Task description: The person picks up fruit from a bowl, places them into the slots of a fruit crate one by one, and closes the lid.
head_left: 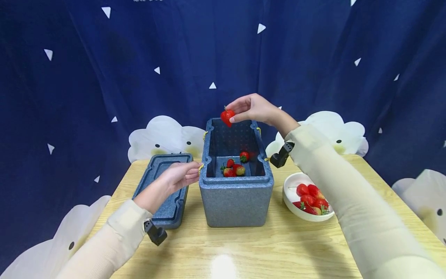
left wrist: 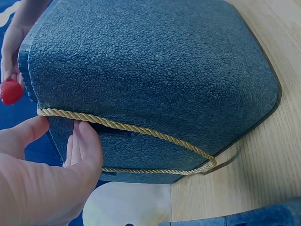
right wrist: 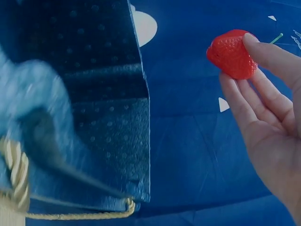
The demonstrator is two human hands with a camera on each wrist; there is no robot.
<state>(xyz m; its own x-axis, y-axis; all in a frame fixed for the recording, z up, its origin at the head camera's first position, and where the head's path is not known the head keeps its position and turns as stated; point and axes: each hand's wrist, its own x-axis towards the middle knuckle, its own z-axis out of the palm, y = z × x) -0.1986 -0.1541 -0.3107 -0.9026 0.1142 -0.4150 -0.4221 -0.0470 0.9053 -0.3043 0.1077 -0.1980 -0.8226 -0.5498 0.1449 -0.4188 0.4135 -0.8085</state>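
Note:
Between the thumb and fingertips of my right hand [head_left: 259,108] a red strawberry [head_left: 227,117] is pinched, up over the far end of an open blue-grey foam box [head_left: 237,203]. In the right wrist view the strawberry [right wrist: 233,54] shows a green stem pointing toward the palm. Several strawberries [head_left: 238,169] lie on the box floor. My left hand [head_left: 179,176] rests its fingertips against the box's left side, close under the rim. A twisted gold rope [left wrist: 141,132] runs along that side, right at the thumb and fingertips in the left wrist view.
A white bowl [head_left: 290,203] with several strawberries stands right of the box, partly behind my right sleeve. The box's lid [head_left: 167,209] lies on the left, under my left wrist in the head view. Behind the wooden table [head_left: 195,252] hangs a blue curtain [head_left: 195,46].

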